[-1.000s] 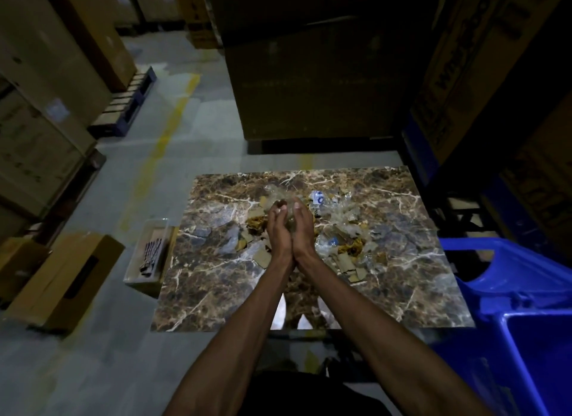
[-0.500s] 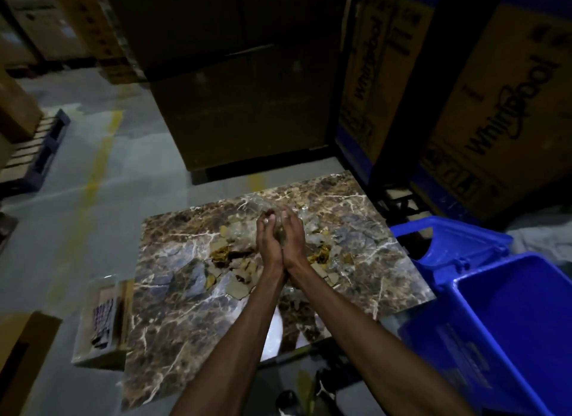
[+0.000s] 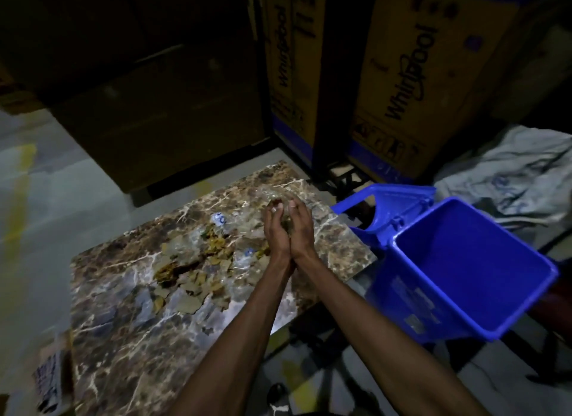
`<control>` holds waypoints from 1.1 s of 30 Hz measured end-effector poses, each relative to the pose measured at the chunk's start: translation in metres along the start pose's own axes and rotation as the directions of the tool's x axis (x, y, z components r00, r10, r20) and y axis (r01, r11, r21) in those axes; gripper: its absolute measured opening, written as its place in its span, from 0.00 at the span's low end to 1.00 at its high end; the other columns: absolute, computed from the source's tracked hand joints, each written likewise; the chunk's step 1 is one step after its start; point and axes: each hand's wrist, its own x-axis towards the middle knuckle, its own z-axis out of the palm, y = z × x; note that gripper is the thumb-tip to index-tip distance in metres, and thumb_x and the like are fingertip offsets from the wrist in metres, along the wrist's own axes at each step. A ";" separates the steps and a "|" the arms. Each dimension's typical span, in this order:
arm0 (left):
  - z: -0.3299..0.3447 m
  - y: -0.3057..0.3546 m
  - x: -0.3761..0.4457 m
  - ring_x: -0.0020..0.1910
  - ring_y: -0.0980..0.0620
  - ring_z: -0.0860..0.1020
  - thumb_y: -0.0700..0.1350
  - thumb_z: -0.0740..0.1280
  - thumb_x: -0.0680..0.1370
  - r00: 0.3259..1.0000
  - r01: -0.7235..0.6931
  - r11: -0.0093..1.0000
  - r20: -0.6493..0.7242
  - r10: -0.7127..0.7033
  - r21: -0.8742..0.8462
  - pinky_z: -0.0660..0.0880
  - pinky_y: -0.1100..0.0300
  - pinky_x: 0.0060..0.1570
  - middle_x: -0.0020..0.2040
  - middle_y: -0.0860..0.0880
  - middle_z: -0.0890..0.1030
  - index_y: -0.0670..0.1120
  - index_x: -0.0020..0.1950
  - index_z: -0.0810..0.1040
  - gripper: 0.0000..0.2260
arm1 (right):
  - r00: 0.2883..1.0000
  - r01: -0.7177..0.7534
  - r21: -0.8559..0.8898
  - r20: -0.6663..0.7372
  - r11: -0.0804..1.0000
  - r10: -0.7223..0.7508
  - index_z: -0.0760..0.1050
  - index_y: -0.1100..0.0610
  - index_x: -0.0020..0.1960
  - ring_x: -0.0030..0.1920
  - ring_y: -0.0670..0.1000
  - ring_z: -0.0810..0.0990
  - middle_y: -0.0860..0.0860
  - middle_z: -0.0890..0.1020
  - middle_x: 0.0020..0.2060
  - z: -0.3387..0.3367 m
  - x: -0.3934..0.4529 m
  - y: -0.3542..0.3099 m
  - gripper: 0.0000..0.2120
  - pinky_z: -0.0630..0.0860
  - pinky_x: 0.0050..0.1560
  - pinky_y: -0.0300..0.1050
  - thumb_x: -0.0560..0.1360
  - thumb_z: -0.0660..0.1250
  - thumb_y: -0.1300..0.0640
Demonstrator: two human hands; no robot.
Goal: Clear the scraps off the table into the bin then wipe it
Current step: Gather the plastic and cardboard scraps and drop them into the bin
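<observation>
My left hand (image 3: 275, 230) and my right hand (image 3: 301, 230) are cupped together, palms facing, over the right part of the brown marble table (image 3: 123, 316). Between them they hold a bunch of scraps (image 3: 286, 222), clear plastic and brownish bits. A pile of cardboard pieces, yellow crumbs and clear plastic wrap (image 3: 198, 261) lies on the table to the left of my hands. The blue bin (image 3: 464, 273) stands open right of the table, its lid (image 3: 390, 205) hanging behind it.
Tall cardboard appliance boxes (image 3: 405, 75) stand behind the table and the bin. A grey cloth (image 3: 513, 180) lies crumpled at the far right. A small box with dark items (image 3: 49, 381) sits by the table's left edge. Grey floor with a yellow line (image 3: 18, 196) lies left.
My cupped hands have lifted with scraps and moved right across the table, nearer the bin. My head has turned right, so the bin now shows in full.
</observation>
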 end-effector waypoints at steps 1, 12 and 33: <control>0.013 -0.006 -0.003 0.64 0.48 0.79 0.45 0.64 0.84 1.000 -0.006 1.000 0.015 0.006 0.007 0.73 0.49 0.67 0.65 0.44 0.80 0.42 0.70 0.76 0.15 | 1.000 0.004 -0.001 -0.011 1.000 -0.004 0.76 0.41 0.64 0.70 0.49 0.74 0.51 0.77 0.67 -0.015 0.005 -0.001 0.11 0.69 0.64 0.29 0.87 0.59 0.52; 0.183 -0.106 -0.063 0.45 0.60 0.80 0.37 0.61 0.84 0.987 -0.008 0.990 0.162 -0.015 0.138 0.74 0.60 0.54 0.48 0.47 0.80 0.39 0.57 0.76 0.05 | 0.990 -0.101 -0.020 -0.100 0.995 0.098 0.76 0.56 0.71 0.70 0.40 0.73 0.50 0.74 0.72 -0.221 0.042 0.005 0.18 0.67 0.76 0.43 0.86 0.60 0.48; 0.407 -0.351 -0.088 0.44 0.61 0.82 0.34 0.62 0.82 0.830 0.382 0.843 0.262 -0.493 0.378 0.76 0.69 0.45 0.51 0.50 0.83 0.39 0.63 0.77 0.11 | 0.657 -0.455 0.239 -0.559 0.858 0.505 0.81 0.56 0.64 0.63 0.53 0.82 0.56 0.82 0.64 -0.527 0.108 0.083 0.23 0.79 0.67 0.55 0.74 0.69 0.44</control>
